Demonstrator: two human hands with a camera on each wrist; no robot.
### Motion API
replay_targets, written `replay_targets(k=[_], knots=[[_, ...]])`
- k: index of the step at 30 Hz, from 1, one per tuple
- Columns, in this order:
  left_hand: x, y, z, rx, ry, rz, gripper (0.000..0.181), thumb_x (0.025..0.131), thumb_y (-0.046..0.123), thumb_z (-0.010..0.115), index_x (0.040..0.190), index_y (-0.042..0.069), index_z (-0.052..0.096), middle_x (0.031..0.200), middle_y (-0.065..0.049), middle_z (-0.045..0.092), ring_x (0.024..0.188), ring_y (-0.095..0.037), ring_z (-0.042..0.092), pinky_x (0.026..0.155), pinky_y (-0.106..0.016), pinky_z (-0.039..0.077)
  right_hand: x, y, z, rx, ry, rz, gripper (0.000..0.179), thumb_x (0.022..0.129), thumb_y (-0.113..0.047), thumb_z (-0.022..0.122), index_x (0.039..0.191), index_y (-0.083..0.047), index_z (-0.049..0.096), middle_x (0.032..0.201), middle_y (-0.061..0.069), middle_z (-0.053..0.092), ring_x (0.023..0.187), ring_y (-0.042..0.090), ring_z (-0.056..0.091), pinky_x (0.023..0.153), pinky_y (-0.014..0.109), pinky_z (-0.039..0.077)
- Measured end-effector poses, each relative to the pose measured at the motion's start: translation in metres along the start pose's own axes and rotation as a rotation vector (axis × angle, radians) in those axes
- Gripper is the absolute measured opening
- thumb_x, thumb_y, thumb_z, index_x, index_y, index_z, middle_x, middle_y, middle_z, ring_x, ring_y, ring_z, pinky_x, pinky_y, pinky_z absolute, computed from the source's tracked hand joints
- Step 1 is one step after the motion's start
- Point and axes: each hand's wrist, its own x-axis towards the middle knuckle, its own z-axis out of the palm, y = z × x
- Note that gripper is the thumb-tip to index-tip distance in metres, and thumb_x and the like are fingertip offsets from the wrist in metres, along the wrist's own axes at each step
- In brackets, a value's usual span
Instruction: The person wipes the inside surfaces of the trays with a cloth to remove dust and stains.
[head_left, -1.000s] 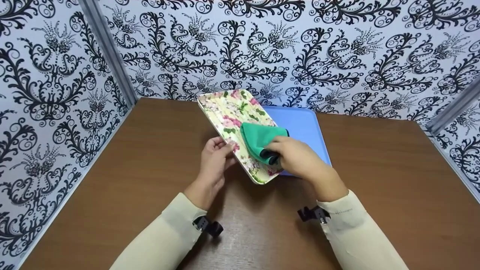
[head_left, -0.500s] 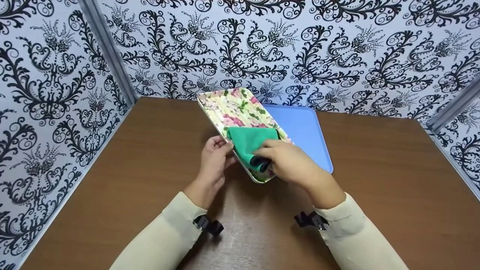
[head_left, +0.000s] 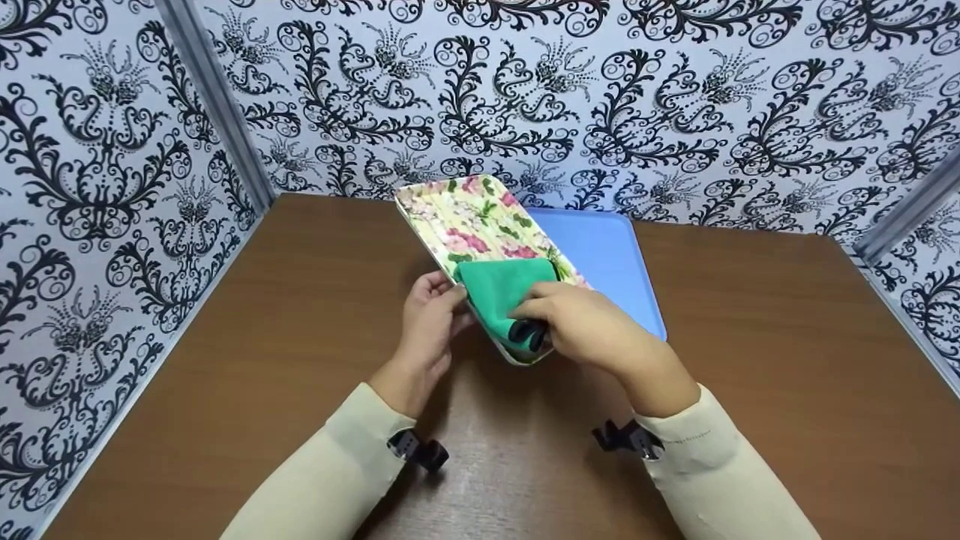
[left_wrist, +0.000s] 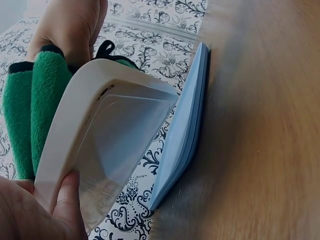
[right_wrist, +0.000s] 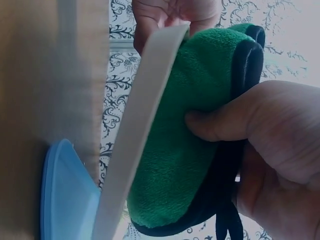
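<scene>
A floral tray (head_left: 480, 217) with a white underside (left_wrist: 120, 135) is held tilted above the table. My left hand (head_left: 431, 322) grips its left edge, thumb on one face and fingers on the other. In my right hand (head_left: 592, 322) is a folded green cloth (head_left: 502, 289) with black trim, pinched between thumb and fingers. The cloth lies against the lower part of the tray's patterned face. From the right wrist view, the thumb presses on the plush green cloth (right_wrist: 175, 130), and a black loop hangs from its edge.
Behind and right of the floral tray, a blue tray (head_left: 607, 262) lies on the brown wooden table (head_left: 262, 360). Walls with black scrollwork on white (head_left: 525, 97) stand at the back and sides. Both wrists carry black strapped cameras.
The cloth has moved left and down across the floral tray with my right hand, shifting only slightly in the last half second. My left hand and the tray stay nearly still.
</scene>
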Motion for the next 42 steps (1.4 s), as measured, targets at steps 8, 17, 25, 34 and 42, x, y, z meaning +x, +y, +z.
replay_targets(k=[8,17,25,34,42], knots=[[0.002,0.001,0.001,-0.021,0.010,0.000,0.024,0.100,0.002,0.061,0.122,0.000,0.055,0.105,-0.006,0.062,0.075,-0.012,0.063,0.062,-0.024,0.058,-0.001,0.011,-0.002,0.025,-0.012,0.011,0.045,0.087,0.014,0.061,0.115,-0.015,0.079,0.108,0.005,0.072,0.103,0.026,0.071,0.093,0.043,0.060],[0.003,0.000,0.000,-0.030,0.016,0.018,0.023,0.099,0.001,0.062,0.121,0.000,0.054,0.101,-0.004,0.060,0.076,-0.011,0.062,0.061,-0.025,0.057,-0.002,0.029,0.002,0.071,0.002,0.053,0.035,0.087,0.005,0.070,0.115,-0.014,0.079,0.106,0.006,0.071,0.100,0.027,0.070,0.094,0.045,0.059],[0.001,0.001,0.000,-0.026,0.011,0.039,0.025,0.099,0.001,0.063,0.121,0.000,0.053,0.101,-0.005,0.059,0.077,-0.012,0.064,0.062,-0.026,0.058,-0.002,0.050,0.009,0.114,0.029,0.110,0.043,0.085,0.013,0.062,0.118,-0.010,0.078,0.111,0.011,0.071,0.106,0.032,0.069,0.100,0.048,0.056],[0.003,0.001,0.001,-0.053,0.034,0.042,0.024,0.099,-0.001,0.061,0.122,-0.001,0.052,0.102,-0.006,0.059,0.077,-0.013,0.064,0.061,-0.024,0.056,-0.006,0.060,0.011,0.098,0.033,0.165,0.048,0.086,0.016,0.053,0.119,-0.009,0.077,0.115,0.013,0.072,0.109,0.033,0.070,0.100,0.049,0.056],[0.003,0.002,0.001,-0.059,0.040,0.051,0.023,0.099,0.000,0.061,0.121,-0.001,0.052,0.103,-0.007,0.060,0.079,-0.013,0.065,0.061,-0.025,0.057,-0.008,0.041,0.000,0.034,-0.042,0.190,0.047,0.089,0.011,0.051,0.118,-0.013,0.078,0.112,0.010,0.072,0.104,0.031,0.070,0.095,0.049,0.058]])
